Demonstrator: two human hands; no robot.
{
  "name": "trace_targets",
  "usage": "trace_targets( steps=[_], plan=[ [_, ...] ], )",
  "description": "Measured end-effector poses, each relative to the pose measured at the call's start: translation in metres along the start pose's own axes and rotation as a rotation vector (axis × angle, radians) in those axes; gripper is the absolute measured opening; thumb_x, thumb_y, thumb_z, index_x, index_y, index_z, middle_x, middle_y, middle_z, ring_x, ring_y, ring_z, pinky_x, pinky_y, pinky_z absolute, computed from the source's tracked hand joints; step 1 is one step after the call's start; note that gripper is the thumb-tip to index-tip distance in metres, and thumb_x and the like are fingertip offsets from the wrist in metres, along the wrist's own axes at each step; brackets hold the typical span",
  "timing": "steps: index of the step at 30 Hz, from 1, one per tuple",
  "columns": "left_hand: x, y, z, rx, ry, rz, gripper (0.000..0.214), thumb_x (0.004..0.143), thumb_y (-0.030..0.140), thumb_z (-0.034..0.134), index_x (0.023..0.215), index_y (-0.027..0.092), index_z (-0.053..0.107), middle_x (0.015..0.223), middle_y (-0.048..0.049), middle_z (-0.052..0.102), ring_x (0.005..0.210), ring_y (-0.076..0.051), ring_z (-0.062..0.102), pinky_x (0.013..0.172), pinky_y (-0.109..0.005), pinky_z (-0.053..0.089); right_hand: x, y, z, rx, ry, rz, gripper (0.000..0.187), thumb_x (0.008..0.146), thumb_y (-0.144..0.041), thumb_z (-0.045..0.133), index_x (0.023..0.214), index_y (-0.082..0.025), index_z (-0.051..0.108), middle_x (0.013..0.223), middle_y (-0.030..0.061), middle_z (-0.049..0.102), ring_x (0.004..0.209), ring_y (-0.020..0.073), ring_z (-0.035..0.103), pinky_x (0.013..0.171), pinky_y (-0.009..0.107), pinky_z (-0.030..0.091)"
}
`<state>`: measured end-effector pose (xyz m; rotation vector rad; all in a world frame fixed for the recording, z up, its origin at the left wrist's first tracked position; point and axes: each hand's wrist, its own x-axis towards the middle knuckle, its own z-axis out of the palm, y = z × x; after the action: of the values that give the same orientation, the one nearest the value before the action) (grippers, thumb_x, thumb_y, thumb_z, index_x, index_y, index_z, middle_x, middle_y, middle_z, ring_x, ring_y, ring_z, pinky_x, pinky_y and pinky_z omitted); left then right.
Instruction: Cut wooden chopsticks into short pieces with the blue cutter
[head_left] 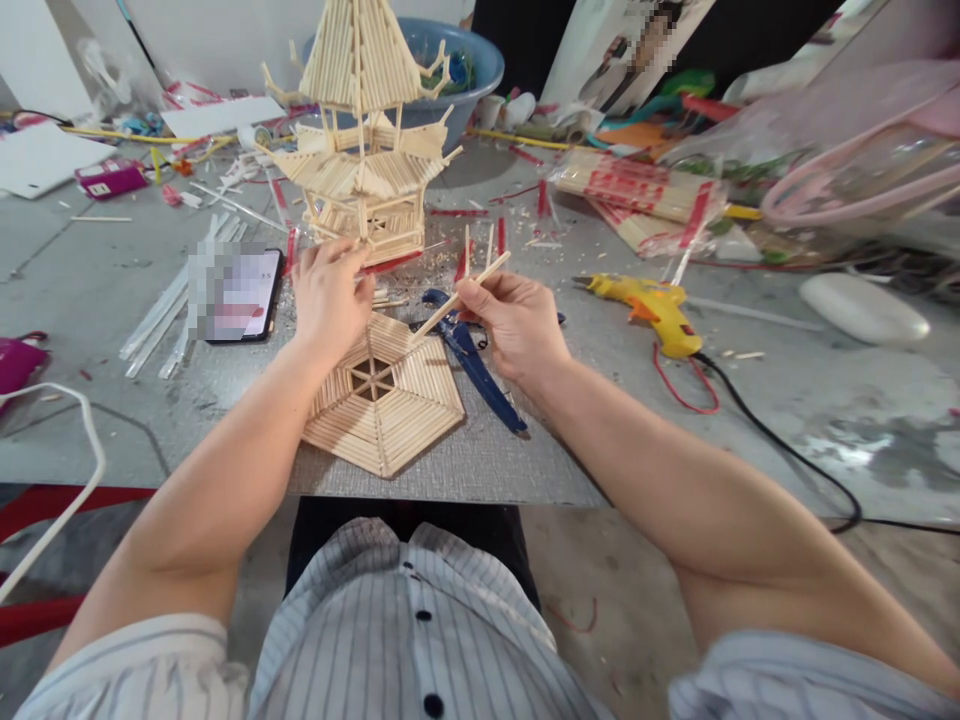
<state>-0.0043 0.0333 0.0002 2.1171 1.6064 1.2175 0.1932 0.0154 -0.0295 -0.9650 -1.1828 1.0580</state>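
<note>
My right hand (517,315) pinches a thin wooden stick (450,305), slanted with its lower end over the far edge of a hexagonal stick panel (420,405). The panel lies flat near the table's front edge, with a spoked hexagonal opening in its middle. My left hand (330,295) rests at the panel's far left side, fingers apart, with the fingertips by the base of a tiered pagoda model (360,165) built of the same sticks. Whether they touch it I cannot tell. A blue-handled tool (480,370) lies below my right hand, its head partly hidden.
Left of my left hand are a phone (244,295) and clear glue sticks (169,300). A yellow glue gun (652,310) with a black cord lies to the right, near a white mouse-like object (862,308). Behind are bagged sticks (637,190) and a blue basin (472,75).
</note>
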Motion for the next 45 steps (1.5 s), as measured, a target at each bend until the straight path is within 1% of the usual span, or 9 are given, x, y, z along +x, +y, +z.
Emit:
trace_targets(
  steps=[6,15,20,23,26,30,34,39,45],
  plan=[
    [-0.025,0.037,0.012,-0.096,-0.377,0.073,0.029,0.088,0.039,0.056,0.079,0.015,0.071,0.07,-0.0038,0.069,0.069,-0.015,0.063,0.065,-0.026,0.043,-0.006,-0.004,0.003,-0.029,-0.055,-0.023,0.049,0.057,-0.066,0.078,0.066,-0.022,0.058,0.064,-0.0026,0.059,0.058,0.01,0.054,0.058,0.026,0.048],
    [-0.029,0.038,0.017,-0.26,-0.399,-0.006,0.03,0.089,0.031,0.056,0.064,0.016,0.061,0.061,-0.001,0.065,0.057,-0.01,0.059,0.057,-0.022,0.042,-0.011,-0.012,0.002,-0.152,-0.173,-0.132,0.047,0.067,-0.068,0.07,0.073,-0.023,0.059,0.072,0.0002,0.063,0.068,0.0138,0.059,0.067,0.03,0.049],
    [-0.02,0.032,0.011,-0.265,-0.32,-0.102,0.029,0.088,0.03,0.055,0.064,0.016,0.061,0.057,-0.0001,0.063,0.052,-0.008,0.058,0.052,-0.02,0.04,0.002,-0.026,-0.022,-0.838,-0.123,-0.242,0.049,0.072,-0.068,0.066,0.061,-0.021,0.056,0.061,0.0015,0.054,0.063,0.0144,0.052,0.06,0.029,0.038],
    [-0.014,0.026,0.01,-0.299,-0.297,-0.181,0.026,0.088,0.03,0.057,0.068,0.015,0.062,0.064,-0.0015,0.068,0.052,-0.007,0.059,0.051,-0.019,0.04,0.009,-0.034,-0.039,-1.214,-0.29,-0.143,0.059,0.072,-0.07,0.064,0.043,-0.021,0.048,0.043,0.0002,0.04,0.051,0.0129,0.044,0.055,0.029,0.03],
    [-0.012,0.022,0.011,-0.364,-0.276,-0.269,0.021,0.087,0.03,0.058,0.074,0.015,0.064,0.072,-0.003,0.071,0.051,-0.006,0.061,0.05,-0.018,0.042,0.009,-0.04,-0.042,-1.421,-0.551,0.01,0.061,0.068,-0.071,0.066,0.038,-0.021,0.049,0.039,0.0006,0.041,0.043,0.0105,0.036,0.052,0.029,0.025],
    [-0.012,0.021,0.014,-0.436,-0.228,-0.33,0.022,0.088,0.031,0.059,0.075,0.015,0.064,0.071,-0.0029,0.071,0.048,-0.006,0.06,0.049,-0.017,0.043,0.005,-0.048,-0.03,-1.47,-0.834,0.169,0.047,0.067,-0.059,0.072,0.048,-0.021,0.053,0.051,0.0004,0.055,0.046,0.0106,0.042,0.051,0.028,0.026],
    [-0.012,0.021,0.015,-0.497,-0.188,-0.346,0.024,0.087,0.035,0.062,0.074,0.015,0.064,0.067,-0.0019,0.069,0.047,-0.005,0.059,0.05,-0.016,0.046,0.004,-0.058,-0.024,-1.349,-0.951,0.355,0.033,0.081,-0.04,0.061,0.056,-0.02,0.052,0.056,0.0009,0.06,0.053,0.0124,0.054,0.054,0.027,0.034],
    [-0.011,0.023,0.014,-0.577,-0.162,-0.361,0.021,0.087,0.032,0.062,0.074,0.015,0.065,0.066,-0.0014,0.068,0.048,-0.006,0.06,0.051,-0.017,0.048,0.006,-0.07,-0.029,-1.175,-0.687,0.456,0.004,0.083,-0.021,0.055,0.08,-0.018,0.057,0.061,-0.0014,0.062,0.047,0.0102,0.054,0.051,0.024,0.038],
    [-0.01,0.018,0.015,-0.612,-0.064,-0.323,0.023,0.085,0.034,0.062,0.073,0.016,0.068,0.072,-0.0015,0.07,0.053,-0.007,0.059,0.053,-0.019,0.048,0.015,-0.06,-0.041,-0.917,-0.296,0.27,0.01,0.081,-0.026,0.065,0.08,-0.018,0.059,0.045,-0.0069,0.048,0.035,0.0073,0.04,0.041,0.024,0.031]
  ],
)
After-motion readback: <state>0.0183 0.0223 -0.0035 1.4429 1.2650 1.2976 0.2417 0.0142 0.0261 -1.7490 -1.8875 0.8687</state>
